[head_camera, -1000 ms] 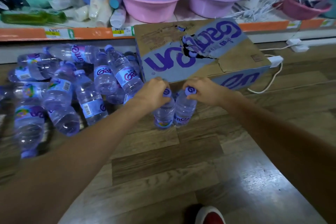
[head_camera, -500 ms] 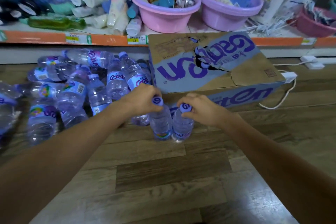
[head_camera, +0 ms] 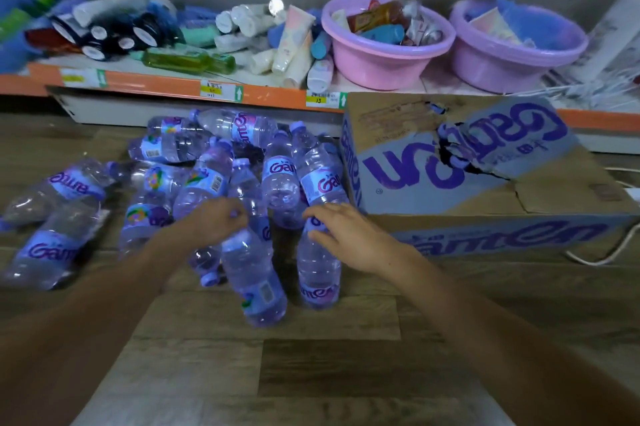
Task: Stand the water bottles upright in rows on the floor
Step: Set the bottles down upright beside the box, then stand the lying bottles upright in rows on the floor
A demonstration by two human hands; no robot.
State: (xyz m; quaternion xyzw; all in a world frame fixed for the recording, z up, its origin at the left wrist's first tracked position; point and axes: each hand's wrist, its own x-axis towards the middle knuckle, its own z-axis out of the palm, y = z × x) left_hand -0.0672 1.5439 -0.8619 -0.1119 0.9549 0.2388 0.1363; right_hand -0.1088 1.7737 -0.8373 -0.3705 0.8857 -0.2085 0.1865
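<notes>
The cardboard box (head_camera: pixel 485 183), printed in purple and torn across its top, sits on the wooden floor (head_camera: pixel 311 373) and serves as the marker here. Far to its left, a heap of water bottles (head_camera: pixel 194 180) lies on its side, labels facing every way; the outermost lying bottle (head_camera: pixel 48 252) is well apart from the box, while the nearest ones of the heap touch or almost touch the box's left wall.

Closer to the box, the left hand (head_camera: pixel 216 223) reaches over the near edge of the heap; its fingers are curled, and it may be pinching a purple cap, though blur keeps me from telling whether it holds anything. Just right of that hand, in front of the heap, the left standing bottle (head_camera: pixel 254 280) is on its base but leans somewhat; beside it, near the box's front left corner, the right standing bottle (head_camera: pixel 318 270) stands straighter, the two apart by a small gap.

The right hand (head_camera: pixel 341 235) is over the top of the right standing bottle, fingers spread fairly wide and only slightly bent, fingertips at its shoulder; it does not wrap the bottle.

Behind the box, a low shelf (head_camera: pixel 173 86) with an orange edge carries tubes and bottles at left; a pink basin (head_camera: pixel 384 55) lies straight behind the box's left end, and a lilac basin (head_camera: pixel 512 58) behind its right part. A white cable (head_camera: pixel 620 245) runs off the box's right end.
</notes>
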